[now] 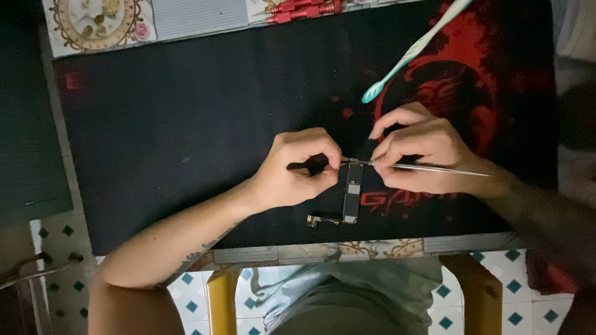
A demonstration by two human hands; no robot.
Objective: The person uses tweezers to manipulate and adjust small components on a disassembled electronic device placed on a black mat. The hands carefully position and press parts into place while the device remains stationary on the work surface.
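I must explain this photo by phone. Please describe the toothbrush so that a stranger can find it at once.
Start at the black desk mat with the red dragon print. At its upper right corner, above the right hand, the toothbrush lies diagonally. It is the only pale teal-and-white thing on the mat; the red screwdrivers lie beyond its top edge.

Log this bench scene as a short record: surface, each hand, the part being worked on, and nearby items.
surface: black mat with a red design, on a table
left hand: pinching the top end of the circuit board
right hand: holding metal tweezers, tips at the board's top end
circuit board: long, narrow, lying flat on the mat
small part: beside the board's lower end
toothbrush: on the mat, above the right hand
red screwdrivers: at the far edge
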